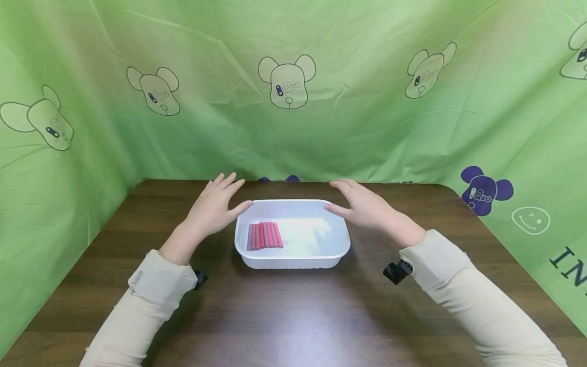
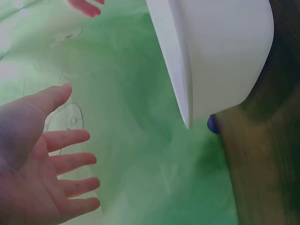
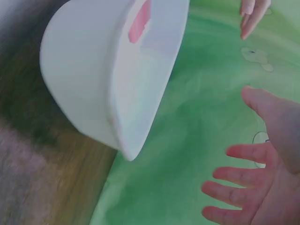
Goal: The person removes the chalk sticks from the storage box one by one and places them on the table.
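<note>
A white plastic tub [image 1: 293, 262] stands on the table, its inside seen from above in the head view. Several pink and mauve sticks [image 1: 264, 236] lie side by side in its left part; their exact kind is unclear. My left hand [image 1: 213, 209] is held above the tub's left side, fingers spread and straight, holding nothing. On the other side my right hand [image 1: 367, 205] hovers by the right rim, its fingers extended and its palm turned inward. Both wrist views show a gap between the hand and the tub wall [image 2: 225, 56].
The brown wooden table [image 1: 284, 316] extends around the tub. Green cloth [image 1: 293, 137] printed with bear heads hangs behind it and along both sides. A small black camera [image 1: 397, 272] is strapped at the right wrist.
</note>
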Tool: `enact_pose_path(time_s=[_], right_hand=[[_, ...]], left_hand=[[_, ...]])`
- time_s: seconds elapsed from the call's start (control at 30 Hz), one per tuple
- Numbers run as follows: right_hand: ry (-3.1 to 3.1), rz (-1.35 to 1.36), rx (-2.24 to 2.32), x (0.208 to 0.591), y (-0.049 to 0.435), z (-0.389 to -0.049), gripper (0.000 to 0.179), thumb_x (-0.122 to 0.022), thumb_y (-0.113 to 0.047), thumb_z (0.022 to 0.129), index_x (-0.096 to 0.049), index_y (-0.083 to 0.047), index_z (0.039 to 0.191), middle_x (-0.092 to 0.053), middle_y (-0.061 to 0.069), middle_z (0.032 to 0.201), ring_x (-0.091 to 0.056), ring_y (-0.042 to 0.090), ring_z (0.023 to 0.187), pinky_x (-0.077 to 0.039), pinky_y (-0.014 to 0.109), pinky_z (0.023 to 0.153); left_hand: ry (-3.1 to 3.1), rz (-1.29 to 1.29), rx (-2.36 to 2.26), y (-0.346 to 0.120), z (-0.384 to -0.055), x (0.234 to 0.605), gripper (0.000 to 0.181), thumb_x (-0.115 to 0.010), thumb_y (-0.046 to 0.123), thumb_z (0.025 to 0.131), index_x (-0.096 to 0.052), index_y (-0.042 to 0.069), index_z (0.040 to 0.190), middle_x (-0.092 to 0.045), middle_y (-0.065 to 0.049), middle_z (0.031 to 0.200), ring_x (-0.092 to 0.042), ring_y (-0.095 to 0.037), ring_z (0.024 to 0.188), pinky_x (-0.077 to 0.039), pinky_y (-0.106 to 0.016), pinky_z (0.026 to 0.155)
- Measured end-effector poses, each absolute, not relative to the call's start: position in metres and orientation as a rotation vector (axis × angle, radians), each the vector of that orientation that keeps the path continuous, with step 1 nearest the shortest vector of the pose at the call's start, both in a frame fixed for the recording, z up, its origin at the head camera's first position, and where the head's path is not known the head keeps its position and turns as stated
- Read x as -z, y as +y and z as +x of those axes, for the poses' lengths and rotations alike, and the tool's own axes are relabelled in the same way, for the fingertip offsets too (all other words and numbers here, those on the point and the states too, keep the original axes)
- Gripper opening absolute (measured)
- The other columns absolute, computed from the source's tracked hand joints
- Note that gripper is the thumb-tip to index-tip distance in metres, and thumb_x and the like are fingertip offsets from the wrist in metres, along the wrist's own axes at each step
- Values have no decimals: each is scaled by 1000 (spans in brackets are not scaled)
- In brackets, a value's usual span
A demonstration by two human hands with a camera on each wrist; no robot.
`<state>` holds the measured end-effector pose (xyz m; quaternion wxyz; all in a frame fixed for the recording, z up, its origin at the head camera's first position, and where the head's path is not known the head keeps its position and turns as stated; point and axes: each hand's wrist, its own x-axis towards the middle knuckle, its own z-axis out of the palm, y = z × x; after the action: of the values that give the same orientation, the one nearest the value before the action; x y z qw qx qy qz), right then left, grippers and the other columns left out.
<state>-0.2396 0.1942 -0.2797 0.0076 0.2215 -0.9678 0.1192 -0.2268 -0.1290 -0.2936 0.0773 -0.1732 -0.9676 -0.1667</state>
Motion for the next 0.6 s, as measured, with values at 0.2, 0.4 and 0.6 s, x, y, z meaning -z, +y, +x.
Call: enact_pose_path(time_s=[0.2, 0.4, 0.6], right_hand=[[-3017, 828, -493, 278, 185, -244, 52, -53, -36, 94, -50, 1, 130, -54, 19, 131, -50, 35, 123, -40, 49, 103], [-3030, 903, -630, 279, 176, -252, 44, -55, -32, 93, -56, -1, 123, -61, 16, 122, -57, 30, 113, -46, 45, 96], [-3073, 906, -738, 282, 167, -261, 39, -55, -32, 92, -60, -4, 120, -66, 11, 116, -61, 25, 106, -49, 41, 91]], left_hand=[[-2866, -517, 630, -140, -227, 300, 64, -52, 41, 93, -36, 5, 143, -37, -16, 148, -30, -36, 139, -26, -51, 115], [-2878, -552, 741, -149, -226, 314, 63, -53, 40, 93, -36, 7, 144, -37, -15, 149, -31, -34, 139, -27, -52, 114], [-2864, -632, 776, -153, -225, 328, 58, -55, 34, 93, -41, 3, 140, -38, -19, 147, -32, -38, 137, -27, -53, 113]])
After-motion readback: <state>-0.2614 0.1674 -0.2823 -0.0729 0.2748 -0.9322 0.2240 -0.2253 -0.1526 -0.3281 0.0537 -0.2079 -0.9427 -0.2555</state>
